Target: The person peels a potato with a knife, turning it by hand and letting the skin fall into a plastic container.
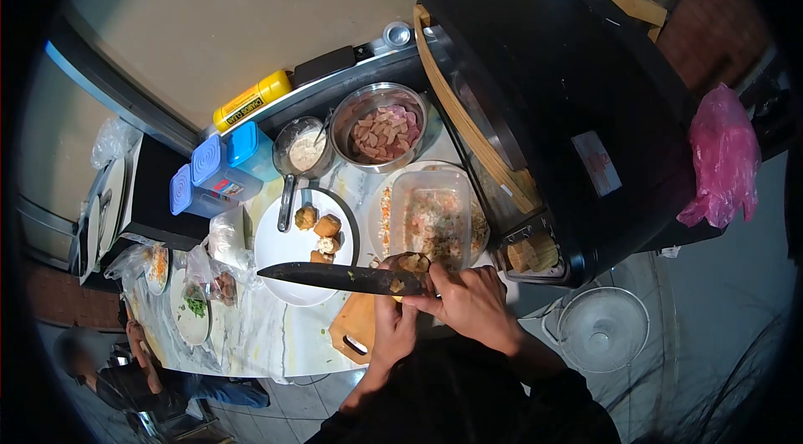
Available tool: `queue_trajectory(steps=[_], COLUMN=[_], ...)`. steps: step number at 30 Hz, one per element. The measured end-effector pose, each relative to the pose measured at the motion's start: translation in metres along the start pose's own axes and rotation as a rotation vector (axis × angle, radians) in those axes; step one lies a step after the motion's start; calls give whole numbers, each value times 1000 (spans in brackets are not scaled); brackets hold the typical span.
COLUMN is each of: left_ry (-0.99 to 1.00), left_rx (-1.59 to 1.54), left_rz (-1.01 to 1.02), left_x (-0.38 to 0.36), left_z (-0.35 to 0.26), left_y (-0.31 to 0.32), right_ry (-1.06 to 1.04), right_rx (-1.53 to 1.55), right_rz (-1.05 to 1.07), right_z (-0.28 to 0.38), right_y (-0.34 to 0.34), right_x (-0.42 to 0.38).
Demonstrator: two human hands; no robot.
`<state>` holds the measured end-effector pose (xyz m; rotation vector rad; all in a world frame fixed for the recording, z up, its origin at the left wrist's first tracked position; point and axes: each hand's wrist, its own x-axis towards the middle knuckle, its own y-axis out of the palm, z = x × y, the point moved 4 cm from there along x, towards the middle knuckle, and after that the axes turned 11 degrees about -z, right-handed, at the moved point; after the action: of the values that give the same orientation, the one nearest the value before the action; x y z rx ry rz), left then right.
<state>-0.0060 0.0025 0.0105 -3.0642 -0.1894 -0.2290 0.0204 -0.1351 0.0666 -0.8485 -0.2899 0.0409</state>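
Observation:
A large dark-bladed knife [335, 278] lies level in front of me, its tip toward the left. My right hand [473, 303] is closed at the knife's handle end. My left hand [393, 334] is partly behind the blade, its fingers closed around a brown food piece [414, 262] that shows above the knife. Below the blade tip is a white plate [276, 235] with several brown stuffed pieces [327, 226], some with pale filling. A clear plastic container [432, 210] with a chopped mixture stands on a larger plate just beyond my hands.
A steel bowl [378, 94] of cut meat and a small pan [303, 146] of white paste stand at the back. Blue-lidded boxes [219, 166] are at left, a black oven-like appliance [569, 109] at right. A cutting board [355, 325] lies below. Another person [125, 385] sits at lower left.

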Motion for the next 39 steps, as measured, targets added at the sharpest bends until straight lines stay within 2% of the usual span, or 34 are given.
queue_trajectory(steps=[19,21,27,32,37,39], left_ry=[-11,-83,-83,-24,16,-76], left_rx=[82,-12,45,66,103,22], left_rz=[-23,-37,-33,-34,-57,-97], left_x=[-4,-4,-4,1,-1,-2], left_z=[13,14,19,-6,-7,-3], left_y=[-9,-8,-7,-1,-1,-3], right_ry=[16,1,13,36,43,41], right_rx=[50,15,14,7,69,50], right_rz=[61,45,35,52,52,41], right_z=[0,-2,-3,-2,-3,0], right_y=[7,10,5,4,5,2], right_x=[5,3,3,4,5,6])
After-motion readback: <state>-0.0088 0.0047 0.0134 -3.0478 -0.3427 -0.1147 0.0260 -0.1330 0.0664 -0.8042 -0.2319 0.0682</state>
